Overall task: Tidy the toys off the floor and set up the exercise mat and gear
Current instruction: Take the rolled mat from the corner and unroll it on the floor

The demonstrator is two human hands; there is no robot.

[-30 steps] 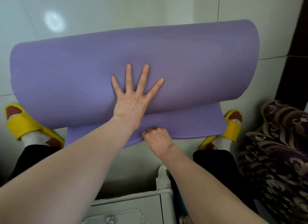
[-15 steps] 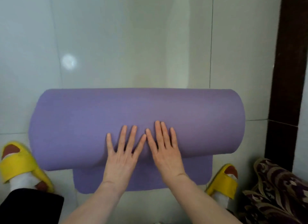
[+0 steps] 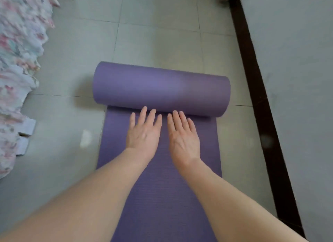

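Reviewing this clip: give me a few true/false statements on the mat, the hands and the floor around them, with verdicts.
1. The purple mat is partly unrolled, with a roll left at its far end. True.
2. Only the left hand is on the mat. False: the right hand lies flat beside it, both palms down.
3. Both hands' fingertips reach the base of the roll. True.
4. The mat is fully rolled up and gripped from above. False: a long flat stretch lies under the forearms, and neither hand grips anything.
5. Floral fabric lies at the left of the tiled floor. True.
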